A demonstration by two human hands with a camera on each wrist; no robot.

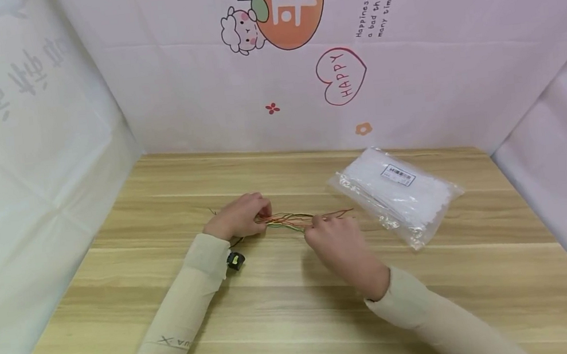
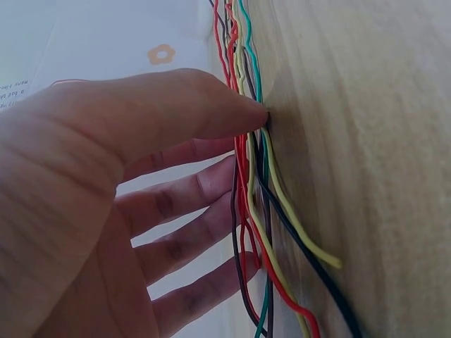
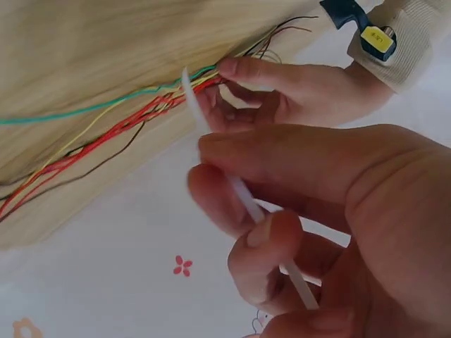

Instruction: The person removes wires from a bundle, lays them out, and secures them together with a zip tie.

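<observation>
A loose bundle of thin red, yellow, green and black wires (image 1: pixel 285 219) stretches between the two hands above the wooden table. My left hand (image 1: pixel 241 215) pinches the bundle; in the left wrist view its thumb (image 2: pixel 204 105) presses across the wires, while the other fingers lie behind them. Between the thumb and fingers of my right hand (image 3: pixel 303 183) is a slim white cable tie (image 3: pixel 194 102), its tip pointing at the wires close to the left hand. In the head view that hand (image 1: pixel 343 248) hides the tie. Loose wire ends stick out past both hands.
A clear plastic bag (image 1: pixel 401 193) of white contents, with a barcode label (image 1: pixel 398 174), lies right of the right hand. The wooden table (image 1: pixel 278 327) meets a printed white cloth (image 1: pixel 192 94) at the back. A small black device (image 1: pixel 236 260) sits at the left wrist.
</observation>
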